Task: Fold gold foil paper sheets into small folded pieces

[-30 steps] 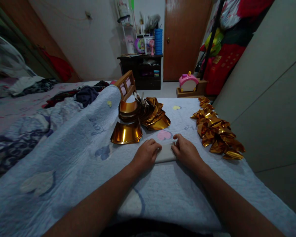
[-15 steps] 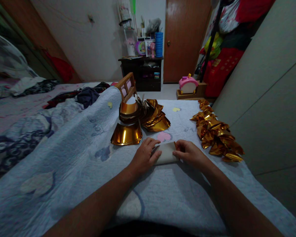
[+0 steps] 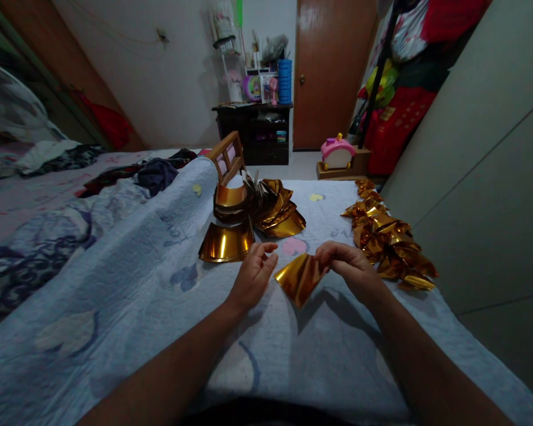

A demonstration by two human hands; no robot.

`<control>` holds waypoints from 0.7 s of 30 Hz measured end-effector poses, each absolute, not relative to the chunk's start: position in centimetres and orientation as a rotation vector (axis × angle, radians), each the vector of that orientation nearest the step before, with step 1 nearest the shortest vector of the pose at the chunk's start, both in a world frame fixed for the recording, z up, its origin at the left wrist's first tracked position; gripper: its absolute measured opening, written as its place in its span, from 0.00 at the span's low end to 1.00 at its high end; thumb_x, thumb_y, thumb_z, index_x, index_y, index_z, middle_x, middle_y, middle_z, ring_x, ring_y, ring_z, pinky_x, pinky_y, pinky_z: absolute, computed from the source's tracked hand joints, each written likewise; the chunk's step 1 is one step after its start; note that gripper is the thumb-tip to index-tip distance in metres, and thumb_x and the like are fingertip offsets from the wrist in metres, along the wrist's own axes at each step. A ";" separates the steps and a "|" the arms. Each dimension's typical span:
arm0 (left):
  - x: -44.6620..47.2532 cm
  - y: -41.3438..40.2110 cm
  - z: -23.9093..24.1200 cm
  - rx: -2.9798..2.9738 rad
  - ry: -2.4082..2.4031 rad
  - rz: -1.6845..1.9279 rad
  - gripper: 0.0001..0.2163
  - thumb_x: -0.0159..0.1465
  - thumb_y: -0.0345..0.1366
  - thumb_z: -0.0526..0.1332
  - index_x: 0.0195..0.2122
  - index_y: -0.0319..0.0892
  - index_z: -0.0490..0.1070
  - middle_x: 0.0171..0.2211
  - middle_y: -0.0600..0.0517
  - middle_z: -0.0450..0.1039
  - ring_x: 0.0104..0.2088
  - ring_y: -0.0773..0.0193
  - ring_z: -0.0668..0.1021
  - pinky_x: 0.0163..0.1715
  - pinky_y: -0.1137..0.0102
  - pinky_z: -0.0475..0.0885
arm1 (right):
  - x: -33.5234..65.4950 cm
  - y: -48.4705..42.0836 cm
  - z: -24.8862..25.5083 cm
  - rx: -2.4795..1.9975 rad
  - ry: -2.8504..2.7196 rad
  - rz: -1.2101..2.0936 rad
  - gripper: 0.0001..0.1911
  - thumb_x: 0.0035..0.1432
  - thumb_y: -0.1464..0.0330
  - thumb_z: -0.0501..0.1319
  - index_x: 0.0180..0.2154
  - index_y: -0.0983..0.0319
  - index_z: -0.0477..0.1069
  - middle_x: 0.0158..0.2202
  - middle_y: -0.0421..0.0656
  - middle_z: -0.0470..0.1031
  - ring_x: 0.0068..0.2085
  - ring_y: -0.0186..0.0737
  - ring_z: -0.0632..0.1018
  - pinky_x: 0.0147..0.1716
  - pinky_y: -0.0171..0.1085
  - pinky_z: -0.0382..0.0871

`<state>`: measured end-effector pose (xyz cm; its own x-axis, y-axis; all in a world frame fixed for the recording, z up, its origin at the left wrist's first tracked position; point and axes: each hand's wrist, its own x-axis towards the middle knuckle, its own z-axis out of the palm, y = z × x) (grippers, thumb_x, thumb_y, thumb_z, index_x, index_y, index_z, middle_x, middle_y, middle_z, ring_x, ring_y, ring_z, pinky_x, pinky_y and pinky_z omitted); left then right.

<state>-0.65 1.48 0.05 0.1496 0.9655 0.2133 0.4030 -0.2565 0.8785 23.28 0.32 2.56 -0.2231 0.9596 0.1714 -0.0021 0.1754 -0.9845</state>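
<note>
Pinched in my right hand (image 3: 349,266) is a sheet of gold foil paper (image 3: 301,279), held by its right corner with the shiny face toward me. The sheet flares out to the left above the bedspread. My left hand (image 3: 254,275) is just left of it, apart from the sheet, fingers loosely curved with a gap between thumb and fingertips. Beyond my left hand lies a small stack of curved gold sheets (image 3: 227,242). Behind that stand fanned piles of the same gold sheets (image 3: 273,210). A row of crumpled, gathered gold pieces (image 3: 384,236) runs along the right side.
A pale blue quilted cover (image 3: 160,319) lies under everything, rising in a ridge on the left. A wooden frame (image 3: 226,155) stands behind the piles. Clothes (image 3: 157,176) lie to the left. A light panel (image 3: 484,195) borders the right side.
My left hand has let go of the sheet and moved left. The sheet has turned from its pale side to its gold side, its right corner still in my right hand.
</note>
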 end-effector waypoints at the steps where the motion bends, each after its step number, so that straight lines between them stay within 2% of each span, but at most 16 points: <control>1: -0.6 1.4 0.1 1.784 1.326 1.057 0.14 0.70 0.43 0.55 0.51 0.43 0.71 0.49 0.46 0.71 0.47 0.58 0.74 0.48 0.64 0.69 | 23.4 0.4 2.4 -0.953 -1.461 1.239 0.05 0.53 0.68 0.59 0.28 0.60 0.72 0.33 0.43 0.74 0.36 0.41 0.73 0.38 0.40 0.66; 6: -0.5 1.3 -0.1 1.790 1.322 0.953 0.17 0.65 0.41 0.61 0.54 0.43 0.69 0.53 0.45 0.70 0.49 0.55 0.73 0.44 0.64 0.70 | 23.7 0.6 2.0 -0.861 -1.429 1.282 0.13 0.60 0.61 0.58 0.26 0.60 0.72 0.30 0.44 0.71 0.35 0.43 0.71 0.38 0.41 0.64; 12: -0.2 1.5 -0.5 1.525 1.196 0.967 0.22 0.62 0.41 0.66 0.56 0.44 0.66 0.57 0.43 0.68 0.53 0.55 0.74 0.50 0.61 0.71 | 23.7 0.7 2.3 -0.744 -1.303 1.320 0.13 0.54 0.59 0.64 0.24 0.60 0.72 0.28 0.43 0.71 0.32 0.40 0.69 0.35 0.39 0.62; 14: -0.1 1.5 -0.4 1.382 1.126 0.997 0.26 0.59 0.41 0.69 0.57 0.44 0.65 0.54 0.44 0.70 0.50 0.57 0.76 0.49 0.63 0.72 | 23.8 0.7 2.2 -0.737 -1.276 1.337 0.13 0.55 0.60 0.64 0.24 0.61 0.72 0.28 0.42 0.71 0.32 0.39 0.69 0.34 0.38 0.62; 17: -0.2 1.7 -0.2 1.129 0.985 0.987 0.31 0.54 0.40 0.73 0.57 0.44 0.64 0.45 0.47 0.76 0.42 0.60 0.79 0.42 0.66 0.75 | 23.9 0.6 2.0 -0.809 -1.267 1.338 0.10 0.54 0.62 0.68 0.26 0.60 0.72 0.29 0.40 0.71 0.32 0.36 0.69 0.33 0.35 0.62; 19: -0.4 1.7 -0.1 1.018 0.918 0.956 0.30 0.53 0.38 0.74 0.55 0.42 0.67 0.42 0.49 0.78 0.37 0.63 0.80 0.37 0.71 0.74 | 23.8 0.6 1.8 -0.876 -1.274 1.337 0.09 0.53 0.63 0.69 0.30 0.59 0.72 0.31 0.39 0.72 0.33 0.36 0.71 0.33 0.35 0.63; 21: -0.5 1.8 -0.1 0.970 0.921 0.963 0.24 0.53 0.38 0.75 0.49 0.39 0.72 0.37 0.50 0.78 0.31 0.69 0.78 0.27 0.78 0.69 | 23.8 0.7 1.6 -0.947 -1.285 1.366 0.12 0.53 0.63 0.69 0.38 0.58 0.71 0.34 0.39 0.73 0.34 0.37 0.73 0.34 0.36 0.65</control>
